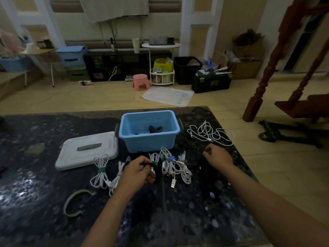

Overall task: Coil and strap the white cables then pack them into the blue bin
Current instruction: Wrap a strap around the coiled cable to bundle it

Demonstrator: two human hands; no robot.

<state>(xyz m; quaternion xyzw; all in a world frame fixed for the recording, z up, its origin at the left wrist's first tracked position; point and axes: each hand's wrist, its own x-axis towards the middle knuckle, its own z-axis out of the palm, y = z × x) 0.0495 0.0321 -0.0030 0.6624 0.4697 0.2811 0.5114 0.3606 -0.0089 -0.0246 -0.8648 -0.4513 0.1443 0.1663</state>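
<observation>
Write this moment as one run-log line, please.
left hand: pinches black strap | right hand: curled, empty | loose white cable: right of blue bin

Dark items in blue bin (149, 138) unclear, left hand (138, 171) covering a white cable bundle (116, 177)

Dim room with cream walls (229, 18) and white pilasters (199, 24). Pale wood-plank floor (106, 97) beyond a dark speckled tabletop (178, 220). Against the far wall: low black shelf unit (106, 66), stacked blue and green storage boxes (73, 57), white round tiered stand (161, 65), pink stool (140, 82). Black crate (187, 69) and dark toolbox (211, 82) to the right. Sheet of paper (168, 95) flat on the floor. Reddish turned-wood posts (263, 82) at right edge.
</observation>
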